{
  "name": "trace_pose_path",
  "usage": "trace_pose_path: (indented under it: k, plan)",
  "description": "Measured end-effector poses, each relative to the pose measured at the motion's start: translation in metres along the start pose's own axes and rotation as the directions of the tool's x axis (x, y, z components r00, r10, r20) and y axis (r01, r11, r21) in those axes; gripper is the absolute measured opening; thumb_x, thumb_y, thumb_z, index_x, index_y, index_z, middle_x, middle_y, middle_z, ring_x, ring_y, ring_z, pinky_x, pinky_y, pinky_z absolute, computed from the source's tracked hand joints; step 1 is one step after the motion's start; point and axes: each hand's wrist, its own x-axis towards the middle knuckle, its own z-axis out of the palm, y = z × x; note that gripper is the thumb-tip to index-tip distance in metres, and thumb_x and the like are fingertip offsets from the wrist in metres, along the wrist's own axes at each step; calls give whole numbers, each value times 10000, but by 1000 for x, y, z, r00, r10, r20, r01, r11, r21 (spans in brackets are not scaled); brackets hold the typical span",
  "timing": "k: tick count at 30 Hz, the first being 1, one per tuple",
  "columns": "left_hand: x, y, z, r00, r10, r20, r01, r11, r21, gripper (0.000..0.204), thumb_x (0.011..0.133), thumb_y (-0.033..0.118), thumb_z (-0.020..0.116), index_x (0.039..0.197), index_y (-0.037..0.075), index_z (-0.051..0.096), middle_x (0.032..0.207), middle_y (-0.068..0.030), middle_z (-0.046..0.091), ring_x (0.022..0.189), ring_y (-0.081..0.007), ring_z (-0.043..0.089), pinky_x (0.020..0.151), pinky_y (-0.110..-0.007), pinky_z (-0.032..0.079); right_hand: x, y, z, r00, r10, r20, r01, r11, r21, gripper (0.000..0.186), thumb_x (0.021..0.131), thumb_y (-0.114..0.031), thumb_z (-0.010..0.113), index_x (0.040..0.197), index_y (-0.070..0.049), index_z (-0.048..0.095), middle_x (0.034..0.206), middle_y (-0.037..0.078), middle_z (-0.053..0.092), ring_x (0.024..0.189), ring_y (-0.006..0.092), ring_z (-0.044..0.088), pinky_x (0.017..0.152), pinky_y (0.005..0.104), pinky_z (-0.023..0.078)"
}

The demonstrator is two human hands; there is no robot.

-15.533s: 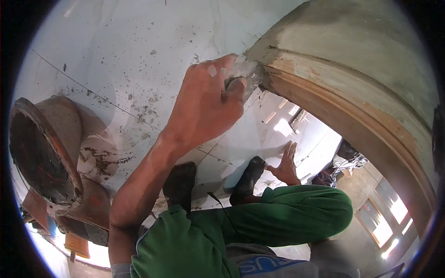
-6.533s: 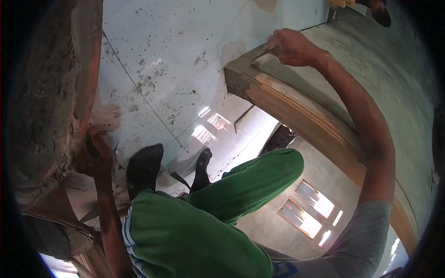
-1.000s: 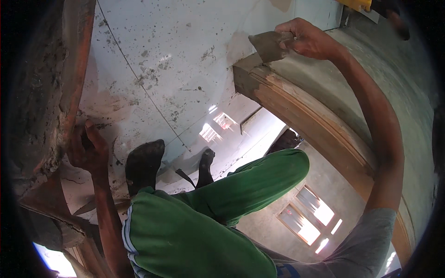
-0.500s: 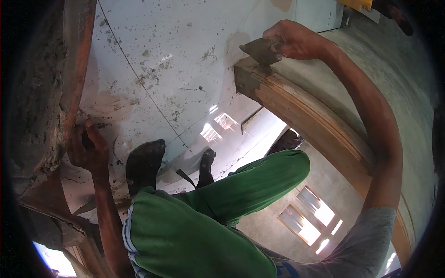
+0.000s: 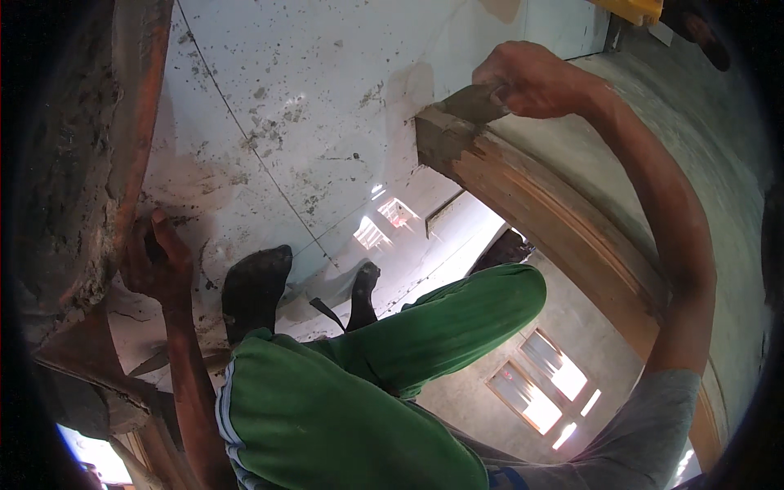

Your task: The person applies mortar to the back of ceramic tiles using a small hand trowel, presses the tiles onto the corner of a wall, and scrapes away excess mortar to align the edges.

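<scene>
My right hand (image 5: pixel 535 80) is closed around a small trowel; its grey, mortar-smeared blade (image 5: pixel 474 104) lies against the end of a wooden frame (image 5: pixel 523 180), where the frame meets the grey plastered wall (image 5: pixel 678 155). Wet-looking grey mortar darkens that end of the frame. At the left, my left hand (image 5: pixel 159 257) is curled at the reddish edge of a mortar-crusted board (image 5: pixel 131 163), thumb pointing up. Some of its fingers are hidden behind the edge.
The pale tiled floor (image 5: pixel 327 131) is spattered with mortar crumbs. My dark boots (image 5: pixel 257 286) and green-trousered knees (image 5: pixel 351 408) take up the lower middle. A yellow object (image 5: pixel 629 10) shows at the top right, and window openings (image 5: pixel 539 384) let in light at the lower right.
My right hand has moved slightly right and down with the trowel, whose blade now lies closer along the frame's end. The left hand stays in place.
</scene>
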Motion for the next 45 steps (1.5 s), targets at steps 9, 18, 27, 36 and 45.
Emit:
trace_pose_path:
  k: [9, 18, 27, 36, 45]
  plan:
    - [8, 13, -5, 982, -182, 54, 186, 978, -94, 128, 998, 126, 706, 1108, 76, 665, 877, -63, 664, 1048, -357, 713, 862, -499, 600, 3, 24, 4, 1000, 5, -7, -6, 996, -86, 383, 871, -120, 740, 1248, -73, 695, 1113, 144, 657, 1070, 346, 636, 943, 455, 509]
    - [16, 21, -10, 951, -300, 79, 309, 931, -191, 199, 1031, 196, 663, 908, 41, 658, 976, -124, 700, 1256, -393, 651, 1025, -506, 557, 11, 5, 9, 992, 59, 113, -57, 998, -28, 381, 847, -104, 731, 1225, -60, 702, 1087, 150, 671, 1030, 360, 646, 918, 470, 513]
    - [48, 33, -21, 962, -243, -121, 197, 931, -307, 160, 974, 182, 743, 868, 67, 708, 723, -39, 706, 584, -191, 640, 566, -341, 489, -11, 24, -45, 992, 28, -124, -34, 998, -44, 282, 849, -152, 725, 1078, 10, 708, 961, 93, 675, 963, 228, 670, 876, 396, 529]
    - [36, 26, -14, 983, -125, -131, 97, 975, -202, 162, 982, 212, 732, 895, 75, 725, 760, -29, 715, 641, -211, 656, 659, -364, 511, -5, -21, -84, 978, 169, 121, -193, 956, 223, 257, 811, -191, 671, 719, 8, 537, 659, -34, 468, 646, 119, 447, 570, 363, 375]
    - [51, 39, -28, 935, -310, -171, 234, 904, -358, 188, 981, 251, 731, 874, 96, 742, 740, -8, 718, 647, -248, 661, 673, -366, 502, -29, -31, -62, 957, 290, 24, -279, 888, 365, 183, 867, -168, 665, 798, -8, 608, 725, -41, 552, 670, 86, 508, 608, 303, 426]
